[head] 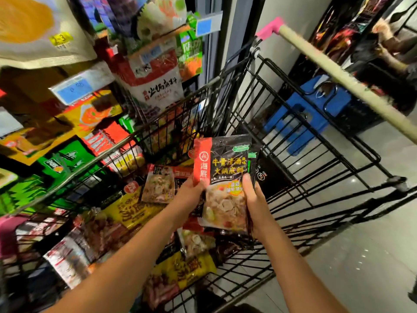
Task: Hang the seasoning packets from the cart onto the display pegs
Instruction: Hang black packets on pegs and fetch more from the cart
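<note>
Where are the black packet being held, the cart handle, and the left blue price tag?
black packet (228,168), head view, its yellow lettering.
cart handle (338,75), head view, middle of the beige bar.
left blue price tag (74,88), head view, its blue face.

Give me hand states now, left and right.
Left hand: grips the black seasoning packet at its left edge.
Right hand: grips the same packet's right edge.
</note>
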A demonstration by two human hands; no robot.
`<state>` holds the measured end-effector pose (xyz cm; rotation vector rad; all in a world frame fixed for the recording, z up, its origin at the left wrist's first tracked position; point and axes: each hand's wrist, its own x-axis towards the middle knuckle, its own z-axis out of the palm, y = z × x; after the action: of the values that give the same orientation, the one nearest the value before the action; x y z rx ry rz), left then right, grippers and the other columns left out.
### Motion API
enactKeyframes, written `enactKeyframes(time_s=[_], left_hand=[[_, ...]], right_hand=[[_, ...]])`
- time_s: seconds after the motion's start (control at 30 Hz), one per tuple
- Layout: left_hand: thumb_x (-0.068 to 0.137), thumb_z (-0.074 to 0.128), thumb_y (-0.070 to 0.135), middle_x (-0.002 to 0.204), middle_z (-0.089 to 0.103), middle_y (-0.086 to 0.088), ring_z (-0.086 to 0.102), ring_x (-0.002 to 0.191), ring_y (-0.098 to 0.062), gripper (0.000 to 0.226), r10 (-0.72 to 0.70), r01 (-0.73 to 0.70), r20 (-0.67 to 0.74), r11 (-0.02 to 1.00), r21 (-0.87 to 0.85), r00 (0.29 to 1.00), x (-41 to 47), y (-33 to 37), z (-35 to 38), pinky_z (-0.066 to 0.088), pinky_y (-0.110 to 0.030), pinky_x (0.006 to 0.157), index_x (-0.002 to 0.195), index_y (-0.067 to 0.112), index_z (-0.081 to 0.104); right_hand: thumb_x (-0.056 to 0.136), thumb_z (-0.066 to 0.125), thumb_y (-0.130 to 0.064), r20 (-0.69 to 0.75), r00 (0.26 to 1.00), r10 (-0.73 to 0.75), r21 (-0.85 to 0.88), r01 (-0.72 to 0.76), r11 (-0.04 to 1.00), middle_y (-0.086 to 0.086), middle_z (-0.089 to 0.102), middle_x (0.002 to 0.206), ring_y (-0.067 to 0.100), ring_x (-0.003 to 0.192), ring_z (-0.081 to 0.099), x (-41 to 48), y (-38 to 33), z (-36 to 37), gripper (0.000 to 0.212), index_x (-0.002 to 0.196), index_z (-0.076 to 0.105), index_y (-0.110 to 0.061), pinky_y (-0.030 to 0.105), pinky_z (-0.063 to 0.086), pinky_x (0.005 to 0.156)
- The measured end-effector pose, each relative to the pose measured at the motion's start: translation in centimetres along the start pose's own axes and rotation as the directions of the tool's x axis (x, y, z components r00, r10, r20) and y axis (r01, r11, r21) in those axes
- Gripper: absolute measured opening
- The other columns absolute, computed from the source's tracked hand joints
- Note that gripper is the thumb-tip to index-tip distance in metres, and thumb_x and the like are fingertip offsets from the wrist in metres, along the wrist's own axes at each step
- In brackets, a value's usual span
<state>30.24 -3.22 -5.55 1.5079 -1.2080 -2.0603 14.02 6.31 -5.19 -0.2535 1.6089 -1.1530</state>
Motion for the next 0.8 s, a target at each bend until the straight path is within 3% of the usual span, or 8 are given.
enactKeyframes(time_s=[0.1,0.23,0.3,0.4,0.47,0.57,0.7,0.8], left_hand=[[0.105,0.054,0.037,0.118,0.061,0.008,0.058,0.100,-0.006,0.032,0.052,-0.052,-0.006,0.994,0.093,0.999,0.8,-0.4,0.7,0.042,-0.016,0.071,0.135,0.028,0.047],[0.088,0.072,0.051,0.099,0.065,0.002,0.063,0.085,-0.010,0.039,0.036,-0.036,0.003,0.999,0.027,0.999,3.2,0.3,0.1,0.051,-0.025,0.075,0.111,0.023,0.056],[0.091,0.072,0.047,0.099,0.068,-0.002,0.064,0.092,-0.018,0.034,0.113,-0.083,-0.119,0.970,0.231,0.986,6.2,0.1,-2.3,0.048,-0.033,0.083,0.109,0.021,0.061],[0.085,0.073,0.054,0.123,0.064,-0.006,0.063,0.112,-0.028,0.064,0.205,-0.055,-0.037,0.428,0.902,0.978,11.7,-1.5,-8.4,0.052,-0.041,0.091,0.136,0.019,0.053],[0.069,0.075,0.069,0.141,0.053,-0.006,0.053,0.129,-0.033,0.097,0.150,-0.078,0.068,0.059,0.995,0.986,14.1,-2.8,-11.0,0.047,-0.051,0.104,0.150,0.029,0.037],[0.065,0.081,0.066,0.152,0.042,-0.008,0.038,0.142,-0.032,0.118,0.105,-0.154,0.167,-0.120,0.981,0.980,14.2,-2.6,-10.7,0.025,-0.051,0.120,0.158,0.025,0.021],[0.063,0.080,0.071,0.143,0.047,-0.009,0.043,0.135,-0.030,0.103,0.178,-0.072,0.133,-0.311,0.948,0.975,14.4,-1.5,-9.9,0.036,-0.045,0.111,0.144,0.021,0.041],[0.067,0.080,0.067,0.137,0.051,-0.010,0.046,0.130,-0.031,0.091,0.156,-0.063,0.115,-0.302,0.951,0.981,13.4,-0.4,-9.3,0.040,-0.043,0.104,0.141,0.025,0.047]], right_hand=[[0.073,0.092,-0.042,0.021,0.999,-0.039,-0.042,0.040,0.998,0.011,0.075,0.117,0.029,0.104,0.075,-0.9,-1.2,0.2,0.069,0.129,0.058,-0.020,0.056,0.058,0.093],[0.083,0.082,-0.003,-0.043,0.999,-0.030,-0.008,0.030,1.000,0.011,0.079,0.098,0.027,0.090,0.078,-0.2,-1.8,-1.7,0.060,0.131,0.048,-0.012,0.050,0.062,0.087],[0.084,0.080,0.001,-0.078,0.995,-0.062,-0.012,0.061,0.998,0.010,0.080,0.092,0.026,0.084,0.078,-0.1,-2.6,-2.7,0.057,0.128,0.046,-0.014,0.046,0.063,0.079],[0.084,0.079,0.002,-0.152,0.980,-0.127,-0.060,0.119,0.991,0.007,0.080,0.093,0.027,0.086,0.078,-0.1,-3.0,-4.3,0.049,0.120,0.052,-0.017,0.043,0.063,0.073],[0.082,0.079,0.004,-0.209,0.966,-0.152,-0.077,0.139,0.987,0.007,0.079,0.100,0.025,0.090,0.078,-0.1,-2.9,-5.2,0.051,0.123,0.055,-0.016,0.042,0.062,0.079],[0.081,0.077,0.009,-0.292,0.939,-0.183,-0.063,0.172,0.983,0.009,0.078,0.103,0.026,0.092,0.077,-0.1,-2.7,-6.0,0.054,0.127,0.055,-0.010,0.045,0.063,0.083],[0.082,0.077,0.009,-0.332,0.914,-0.231,-0.063,0.223,0.973,0.009,0.078,0.105,0.026,0.093,0.077,0.2,-2.9,-6.7,0.056,0.130,0.053,-0.008,0.044,0.064,0.079],[0.081,0.080,0.004,-0.324,0.916,-0.235,-0.068,0.225,0.972,0.013,0.077,0.108,0.032,0.096,0.076,0.3,-3.3,-6.7,0.056,0.129,0.052,-0.008,0.057,0.061,0.086]])
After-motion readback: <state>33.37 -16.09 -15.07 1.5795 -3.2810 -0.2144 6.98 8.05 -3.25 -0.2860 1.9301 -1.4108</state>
